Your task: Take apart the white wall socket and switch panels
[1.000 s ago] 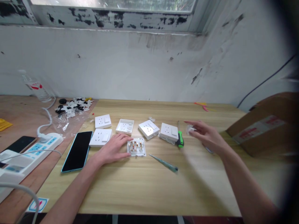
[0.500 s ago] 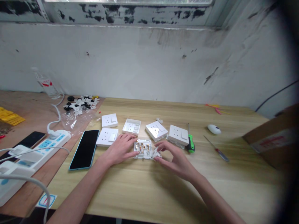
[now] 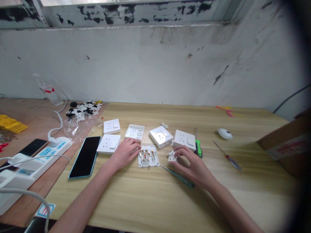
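Left hand rests on the wooden table, fingertips at the left edge of an opened socket base with metal contacts exposed. Right hand grips a small white part between thumb and fingers, apart from the base. A slim screwdriver lies near that hand. A black phone lies at left; a white mouse sits at right, near a red-handled screwdriver.

Wood tabletop: phone by left edge, sticker at near-left corner, strips near far-right corner, red screwdriver toward right edge, open socket midway.
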The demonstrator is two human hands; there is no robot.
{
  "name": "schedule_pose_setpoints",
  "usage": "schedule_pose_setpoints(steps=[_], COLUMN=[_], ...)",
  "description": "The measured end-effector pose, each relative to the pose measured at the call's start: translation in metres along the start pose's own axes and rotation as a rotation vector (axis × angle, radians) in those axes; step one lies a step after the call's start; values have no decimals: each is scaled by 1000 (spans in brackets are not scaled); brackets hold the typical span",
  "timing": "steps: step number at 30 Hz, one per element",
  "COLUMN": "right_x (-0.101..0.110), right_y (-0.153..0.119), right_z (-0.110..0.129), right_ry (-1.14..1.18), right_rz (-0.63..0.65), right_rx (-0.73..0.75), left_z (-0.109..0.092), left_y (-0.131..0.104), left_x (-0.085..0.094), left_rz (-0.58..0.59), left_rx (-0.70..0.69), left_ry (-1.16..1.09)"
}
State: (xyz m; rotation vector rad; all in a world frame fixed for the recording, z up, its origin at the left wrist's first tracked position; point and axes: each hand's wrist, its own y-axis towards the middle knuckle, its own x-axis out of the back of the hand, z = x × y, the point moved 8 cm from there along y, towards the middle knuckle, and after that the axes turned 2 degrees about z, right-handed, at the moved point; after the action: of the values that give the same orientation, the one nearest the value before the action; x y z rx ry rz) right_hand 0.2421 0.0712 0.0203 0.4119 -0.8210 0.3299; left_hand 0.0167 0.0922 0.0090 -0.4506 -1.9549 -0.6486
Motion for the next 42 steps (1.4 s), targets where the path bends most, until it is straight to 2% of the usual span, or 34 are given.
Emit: schedule_pose_setpoints(steps=[8,13,24,28,33,42], right_x=[-6,-7,-6,-6,-6,-8], right_y=[-5,-5,-5,-6,-6,-7], right_z=[-3,-4,-4,-4,-5,-7], right_ry=[-79,-74,-62,-62,-63,-58], right_rz=[75,97,87,91,97,92], right_rx=[7,-4,-10,-14,-17,-21], left_z=[0,-2,0,-2,-2,-6], left_y=[1,1,1,0,-2,-3], left_x=[3,2,1,6,15,12], left_rz=[-66,-67,-54,-94,-157,-121], left_rx=[48,16,35,8,38,-20], left_ry=[-111,-148,-106,-156,-199,-214])
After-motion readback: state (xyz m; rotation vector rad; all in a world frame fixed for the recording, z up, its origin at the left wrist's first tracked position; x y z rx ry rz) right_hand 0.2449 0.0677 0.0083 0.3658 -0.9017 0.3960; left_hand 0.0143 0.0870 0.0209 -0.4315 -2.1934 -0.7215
